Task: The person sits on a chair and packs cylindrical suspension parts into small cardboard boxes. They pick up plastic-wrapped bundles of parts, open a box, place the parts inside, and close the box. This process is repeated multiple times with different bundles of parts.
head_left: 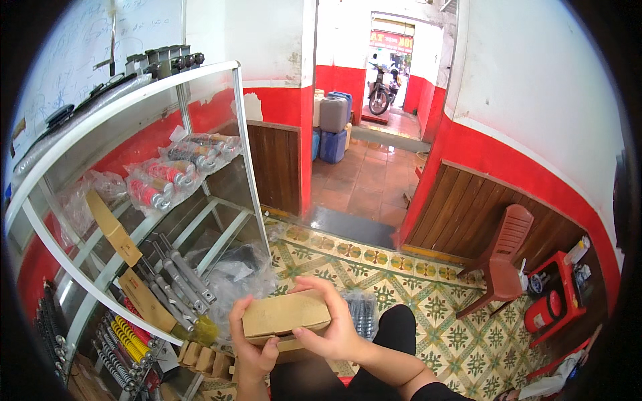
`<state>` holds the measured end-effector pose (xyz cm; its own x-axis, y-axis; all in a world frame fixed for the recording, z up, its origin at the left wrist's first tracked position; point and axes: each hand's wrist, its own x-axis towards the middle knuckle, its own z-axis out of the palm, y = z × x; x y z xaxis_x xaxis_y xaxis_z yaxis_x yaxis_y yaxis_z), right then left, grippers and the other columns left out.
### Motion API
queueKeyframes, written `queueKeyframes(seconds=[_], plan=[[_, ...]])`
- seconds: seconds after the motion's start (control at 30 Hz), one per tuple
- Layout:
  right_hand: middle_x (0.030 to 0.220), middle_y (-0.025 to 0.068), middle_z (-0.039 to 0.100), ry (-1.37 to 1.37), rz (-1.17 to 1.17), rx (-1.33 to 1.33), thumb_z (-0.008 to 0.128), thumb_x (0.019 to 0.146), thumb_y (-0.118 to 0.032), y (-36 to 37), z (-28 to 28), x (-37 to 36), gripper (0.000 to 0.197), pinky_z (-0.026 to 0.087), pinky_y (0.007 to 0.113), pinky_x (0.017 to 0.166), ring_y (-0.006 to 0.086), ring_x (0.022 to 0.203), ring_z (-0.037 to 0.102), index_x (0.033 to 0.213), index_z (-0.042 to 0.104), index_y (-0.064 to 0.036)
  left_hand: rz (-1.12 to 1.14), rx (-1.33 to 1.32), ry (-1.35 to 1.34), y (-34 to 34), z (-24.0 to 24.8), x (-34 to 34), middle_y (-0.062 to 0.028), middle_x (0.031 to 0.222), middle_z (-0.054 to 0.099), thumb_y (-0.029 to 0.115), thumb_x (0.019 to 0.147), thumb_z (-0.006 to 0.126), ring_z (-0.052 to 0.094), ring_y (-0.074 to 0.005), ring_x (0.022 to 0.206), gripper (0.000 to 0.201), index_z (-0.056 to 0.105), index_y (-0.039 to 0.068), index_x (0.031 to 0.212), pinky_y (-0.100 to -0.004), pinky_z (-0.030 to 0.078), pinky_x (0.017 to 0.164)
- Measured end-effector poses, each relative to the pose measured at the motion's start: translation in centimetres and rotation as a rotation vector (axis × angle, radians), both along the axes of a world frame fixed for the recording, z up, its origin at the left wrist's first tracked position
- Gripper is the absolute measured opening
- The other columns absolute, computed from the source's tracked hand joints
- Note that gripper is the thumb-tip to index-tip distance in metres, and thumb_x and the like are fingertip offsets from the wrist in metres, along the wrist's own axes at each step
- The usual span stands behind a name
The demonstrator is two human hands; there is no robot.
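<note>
A small brown cardboard box (286,314) is held up in front of me, above my lap. My left hand (253,347) grips its left end, with the thumb at the lower near corner. Around the right side of the box wraps my right hand (336,332), fingers over the far top edge and thumb on the near face. The box looks closed, and its contents are hidden. Below it, partly covered by my hands, more brown cardboard shows. Several small cardboard boxes (206,361) stand in a row to the left of my left hand.
A glass-sided shelf rack (249,167) at left holds plastic-wrapped red shock absorbers (175,172), with metal tubes (177,277) and coil springs (130,337) lower down. Wrapped springs (361,313) lie beyond my right hand. At right stand a brown plastic chair (505,257) and red stool (558,294). Jerrycans (334,123) flank the doorway.
</note>
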<state>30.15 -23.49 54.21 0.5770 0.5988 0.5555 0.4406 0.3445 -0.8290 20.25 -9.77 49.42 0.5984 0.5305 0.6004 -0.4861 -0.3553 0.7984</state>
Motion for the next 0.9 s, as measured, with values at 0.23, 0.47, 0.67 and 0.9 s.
queueKeyframes(seconds=[0.23,0.47,0.67,0.9], plan=[[0.096,0.0092,0.064,0.127,0.002,-0.034,0.07,0.078,-0.009,1.0,2.4,1.7,0.049,0.047,0.03,0.083,0.016,0.093,0.061,0.122,0.05,-0.0016,-0.045,-0.169,-0.079,-0.2,0.9,0.6,-0.0095,0.108,0.046,0.035,0.074,0.076,0.049,-0.0193,0.096,0.104,0.009,-0.001,0.145,-0.0324,0.041,0.086],[0.088,0.0036,0.063,0.02,-0.08,0.05,0.067,0.085,-0.011,2.0,4.6,5.4,0.029,0.046,0.026,0.078,0.0094,0.084,0.058,0.11,0.057,-0.0001,-0.077,-0.024,-0.096,-0.1,-0.4,1.0,-0.0114,0.103,0.051,0.04,0.071,0.081,0.051,-0.0215,0.092,0.113,0.007,-0.001,0.145,-0.0341,0.042,0.084],[0.087,0.0014,0.063,0.205,0.116,-0.035,0.071,0.082,-0.009,1.8,4.4,6.1,0.031,0.044,0.023,0.078,0.0072,0.085,0.056,0.109,0.058,-0.0041,0.023,0.081,-0.1,0.2,-1.0,0.3,-0.0132,0.103,0.053,0.048,0.07,0.079,0.053,-0.0244,0.085,0.094,0.032,-0.001,0.135,-0.0367,0.043,0.075],[0.08,-0.0007,0.064,0.357,0.09,-0.021,0.07,0.084,-0.008,1.1,4.5,5.4,0.013,0.045,0.021,0.067,0.0048,0.073,0.056,0.094,0.064,-0.0018,0.042,0.427,-0.037,1.0,1.3,0.5,-0.0128,0.083,0.055,0.055,0.068,0.075,0.052,-0.0283,0.072,0.068,0.055,0.007,0.112,-0.0377,0.04,0.063]])
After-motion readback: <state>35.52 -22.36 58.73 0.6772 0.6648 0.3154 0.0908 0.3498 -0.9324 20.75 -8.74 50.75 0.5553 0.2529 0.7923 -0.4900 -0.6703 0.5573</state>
